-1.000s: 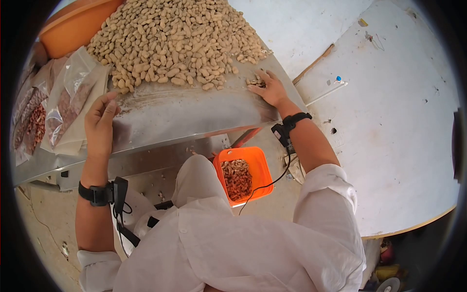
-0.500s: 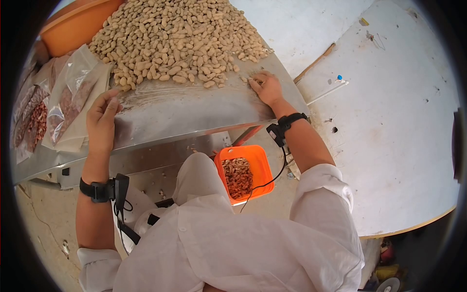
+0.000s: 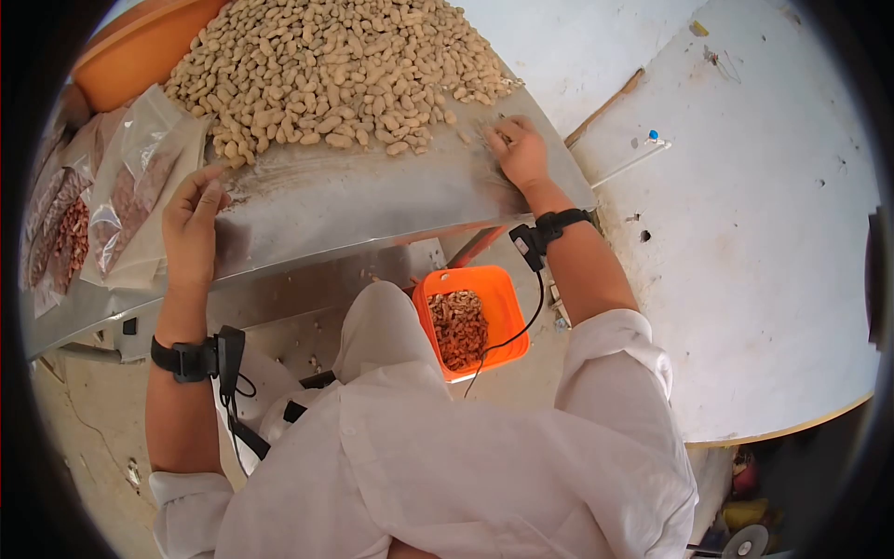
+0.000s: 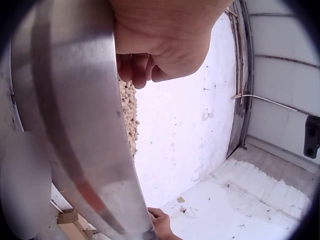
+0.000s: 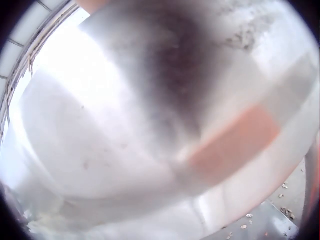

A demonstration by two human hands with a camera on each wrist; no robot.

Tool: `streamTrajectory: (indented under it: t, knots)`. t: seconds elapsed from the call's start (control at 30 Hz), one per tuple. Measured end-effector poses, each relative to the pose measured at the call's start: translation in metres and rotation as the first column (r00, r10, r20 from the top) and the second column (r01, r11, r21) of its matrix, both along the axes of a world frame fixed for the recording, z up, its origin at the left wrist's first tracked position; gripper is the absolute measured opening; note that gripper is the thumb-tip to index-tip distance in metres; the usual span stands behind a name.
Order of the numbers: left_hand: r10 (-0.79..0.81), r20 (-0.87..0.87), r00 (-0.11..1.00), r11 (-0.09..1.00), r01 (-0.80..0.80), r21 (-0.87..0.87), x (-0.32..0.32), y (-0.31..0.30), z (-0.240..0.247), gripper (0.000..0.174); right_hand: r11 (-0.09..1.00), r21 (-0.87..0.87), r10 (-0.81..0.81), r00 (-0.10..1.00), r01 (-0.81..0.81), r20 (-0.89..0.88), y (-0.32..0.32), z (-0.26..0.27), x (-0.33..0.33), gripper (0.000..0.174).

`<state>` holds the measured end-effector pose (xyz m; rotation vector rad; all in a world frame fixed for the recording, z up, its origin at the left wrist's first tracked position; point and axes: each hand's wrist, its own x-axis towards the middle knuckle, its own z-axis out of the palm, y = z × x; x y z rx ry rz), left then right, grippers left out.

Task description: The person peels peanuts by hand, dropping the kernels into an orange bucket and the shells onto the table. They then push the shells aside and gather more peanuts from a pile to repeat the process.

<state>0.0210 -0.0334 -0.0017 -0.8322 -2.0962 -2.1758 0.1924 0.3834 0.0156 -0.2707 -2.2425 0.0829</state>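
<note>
Unshelled peanuts lie in a big heap on the metal table. My left hand rests at the heap's lower left, beside the plastic bags, fingers loosely bent and nothing visible in them. In the left wrist view the same hand hangs over the table's edge with bent fingers. Right of the heap, my right hand is curled low over the tabletop around a few peanuts, mostly hidden by the fingers. The right wrist view shows blurred metal tabletop; that hand's grip cannot be made out there.
Clear bags of reddish kernels lie on the table's left, below an orange basin. An orange bucket holding reddish pieces stands on the floor beside the knee. A stick lies beyond the table's right edge.
My right hand has gone from spread over several loose peanuts to curled, and has drawn slightly right; those peanuts no longer show on the metal. My left hand has hardly moved.
</note>
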Motion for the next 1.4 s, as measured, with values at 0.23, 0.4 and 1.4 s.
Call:
streamTrajectory:
  t: [0.23, 0.4, 1.4]
  knots:
    - [-0.004, 0.006, 1.0, 1.0, 0.004, 0.018, -0.004, -0.001, -0.003, 0.022, 0.981, -0.113, 0.146, 0.983, -0.158, -0.11, -0.059, 0.044, 0.049, 0.012]
    - [-0.022, 0.007, 1.0, 0.999, 0.022, 0.028, -0.006, -0.002, -0.005, 0.022, 0.938, -0.268, 0.251, 0.965, -0.221, 0.083, -0.105, 0.003, 0.119, 0.013]
    - [-0.022, 0.014, 1.0, 0.999, 0.021, 0.049, -0.001, 0.001, -0.003, 0.022, 0.979, 0.03, -0.177, 0.775, 0.2, 0.607, 0.022, 0.033, 0.03, 0.026]
